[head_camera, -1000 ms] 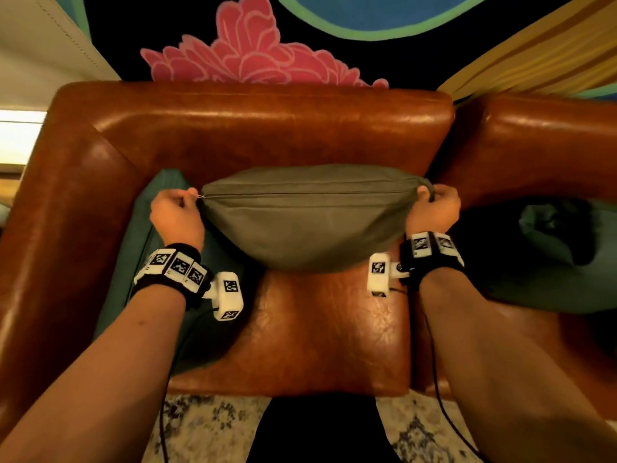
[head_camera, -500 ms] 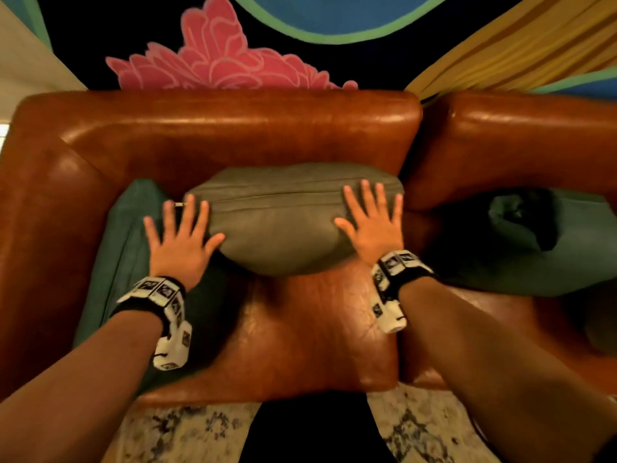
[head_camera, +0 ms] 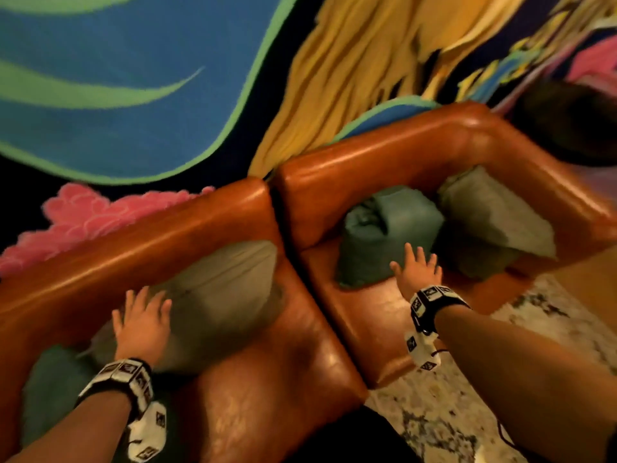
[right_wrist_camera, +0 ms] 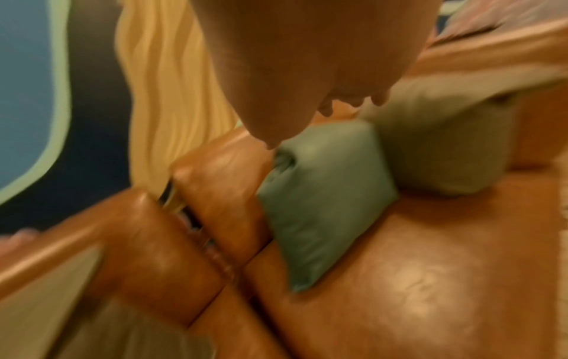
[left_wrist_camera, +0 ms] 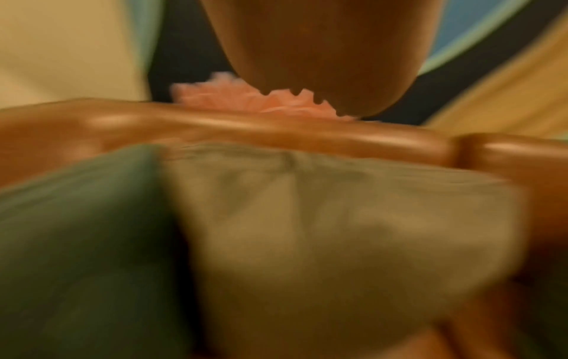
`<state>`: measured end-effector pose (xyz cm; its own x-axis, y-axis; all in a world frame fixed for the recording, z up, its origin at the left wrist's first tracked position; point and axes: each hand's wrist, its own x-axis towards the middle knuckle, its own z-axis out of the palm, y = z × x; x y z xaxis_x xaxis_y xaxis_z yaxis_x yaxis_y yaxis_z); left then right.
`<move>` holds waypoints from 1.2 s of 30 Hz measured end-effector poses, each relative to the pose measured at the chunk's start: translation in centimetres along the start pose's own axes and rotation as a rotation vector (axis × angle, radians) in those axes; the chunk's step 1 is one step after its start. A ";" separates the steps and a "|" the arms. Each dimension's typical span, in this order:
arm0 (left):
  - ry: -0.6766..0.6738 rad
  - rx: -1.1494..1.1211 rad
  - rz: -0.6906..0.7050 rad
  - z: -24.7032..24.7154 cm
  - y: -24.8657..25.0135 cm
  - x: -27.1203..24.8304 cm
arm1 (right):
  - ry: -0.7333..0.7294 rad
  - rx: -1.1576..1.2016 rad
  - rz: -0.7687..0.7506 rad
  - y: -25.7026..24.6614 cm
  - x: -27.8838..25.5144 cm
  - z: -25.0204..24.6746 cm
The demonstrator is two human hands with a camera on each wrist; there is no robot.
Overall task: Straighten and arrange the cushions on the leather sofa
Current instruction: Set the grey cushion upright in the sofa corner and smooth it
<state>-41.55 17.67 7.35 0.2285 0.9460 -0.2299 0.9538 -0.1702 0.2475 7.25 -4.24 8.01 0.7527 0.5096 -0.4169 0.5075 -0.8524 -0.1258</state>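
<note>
An olive-grey cushion (head_camera: 220,295) leans against the backrest on the left seat of the brown leather sofa (head_camera: 267,379). My left hand (head_camera: 143,315) is over its lower left part with fingers straight, and a dark green cushion (head_camera: 53,389) lies beside it at the left. On the right seat a crumpled teal-green cushion (head_camera: 380,238) stands against the back. My right hand (head_camera: 417,272) is spread open just in front of it. A second olive-grey cushion (head_camera: 494,222) sits in the right corner. The wrist views are blurred: the olive cushion (left_wrist_camera: 338,230) and the teal cushion (right_wrist_camera: 322,194) show below each hand.
A bright mural wall (head_camera: 133,78) stands behind the sofa. A patterned rug (head_camera: 450,422) lies on the floor in front. A dark round shape (head_camera: 567,121) shows past the right armrest, and a wooden surface (head_camera: 587,289) sits at the right edge.
My head and view have swung right. My right hand has left the olive-grey cushion and moved across to the teal-green one on the right seat. My left hand stays at the olive cushion's left part.
</note>
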 end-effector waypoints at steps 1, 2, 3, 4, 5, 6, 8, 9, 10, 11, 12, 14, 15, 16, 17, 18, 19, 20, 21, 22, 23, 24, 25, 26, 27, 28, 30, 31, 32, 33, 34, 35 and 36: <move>-0.012 0.010 0.062 0.2 2.7 0.8 | 0.018 0.017 0.019 1.2 -0.2 -1.1; -0.019 0.011 0.129 0.3 6.1 1.6 | 0.045 0.040 0.036 2.5 -0.2 -2.1; -0.047 0.016 0.212 0.8 10.0 2.7 | 0.078 0.067 0.063 4.4 -0.3 -3.4; -0.068 0.032 0.285 1.4 13.1 3.5 | 0.102 0.092 0.080 5.6 -0.2 -4.2; -0.089 0.046 0.373 2.2 17.0 4.3 | 0.131 0.127 0.103 7.4 0.0 -5.2; -0.112 0.051 0.452 2.8 20.2 4.8 | 0.140 0.160 0.117 8.7 0.2 -5.9; -0.151 0.049 0.589 4.2 27.3 5.2 | 0.159 0.242 0.166 12.1 0.8 -7.1; -0.156 0.051 0.637 4.9 30.4 5.2 | 0.168 0.262 0.189 13.6 1.3 -7.5; -0.155 0.056 0.699 5.6 34.2 5.0 | 0.175 0.280 0.217 15.7 2.1 -7.9; -0.158 0.056 0.748 6.4 37.1 4.9 | 0.177 0.289 0.234 17.4 2.7 -8.3; -0.161 0.070 0.784 7.1 40.0 4.7 | 0.172 0.301 0.241 19.3 3.7 -8.6; -0.174 0.095 0.844 9.2 45.8 5.0 | 0.158 0.331 0.257 23.6 6.3 -9.2; -0.183 0.114 0.864 10.4 48.8 5.2 | 0.151 0.343 0.261 26.1 8.2 -9.5; -0.198 0.142 0.877 11.2 51.3 5.3 | 0.153 0.357 0.269 28.1 9.8 -9.6; -0.202 0.168 0.897 12.0 53.7 5.5 | 0.153 0.384 0.267 30.1 11.5 -9.6; -0.226 0.193 0.886 12.9 56.6 5.7 | 0.138 0.410 0.256 32.2 13.9 -9.9; -0.244 0.200 0.882 13.6 59.1 6.0 | 0.123 0.436 0.255 33.9 15.7 -9.9; -0.263 0.208 0.868 14.7 62.1 6.7 | 0.097 0.453 0.252 35.6 18.0 -10.1; -0.295 0.210 0.861 15.6 64.2 7.2 | 0.081 0.480 0.262 36.8 19.2 -9.9; -0.344 0.218 0.842 16.4 66.5 7.8 | 0.067 0.506 0.277 37.9 20.6 -9.7; -0.393 0.214 0.832 17.7 69.1 8.8 | 0.057 0.520 0.290 39.0 22.3 -9.5; -0.441 0.217 0.822 18.4 71.1 9.5 | 0.057 0.525 0.300 39.6 23.2 -9.4; -0.492 0.213 0.816 19.4 73.0 10.3 | 0.059 0.536 0.313 40.2 24.5 -9.1; -0.516 0.201 0.827 19.8 74.7 10.8 | 0.080 0.564 0.343 40.4 25.4 -8.9; -0.512 0.173 0.847 20.3 76.1 11.4 | 0.102 0.620 0.374 40.7 26.3 -8.7; -0.487 0.142 0.851 21.1 77.9 12.0 | 0.121 0.685 0.410 41.0 27.4 -8.4; -0.397 0.037 0.824 22.6 80.5 13.4 | 0.196 0.827 0.497 41.7 29.2 -7.3; -0.360 -0.025 0.782 23.3 81.5 14.2 | 0.226 0.900 0.540 41.7 29.7 -7.1; -0.345 -0.086 0.707 23.8 82.4 14.8 | 0.246 0.968 0.578 41.7 30.2 -6.8; -0.327 -0.127 0.638 24.8 83.2 15.8 | 0.261 1.018 0.606 41.8 30.8 -6.2; -0.336 -0.166 0.559 25.3 84.0 16.5 | 0.269 1.058 0.616 41.8 31.3 -5.9; -0.373 -0.199 0.492 26.3 84.7 17.1 | 0.276 1.083 0.602 41.9 31.8 -5.2; -0.425 -0.225 0.448 27.0 85.0 17.8 | 0.289 1.104 0.568 41.8 32.3 -4.8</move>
<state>48.90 12.63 -1.09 0.6953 0.5979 -0.3988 0.6948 -0.4171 0.5860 54.79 -22.87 -6.36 0.8828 -0.0689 -0.4647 -0.4269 -0.5310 -0.7320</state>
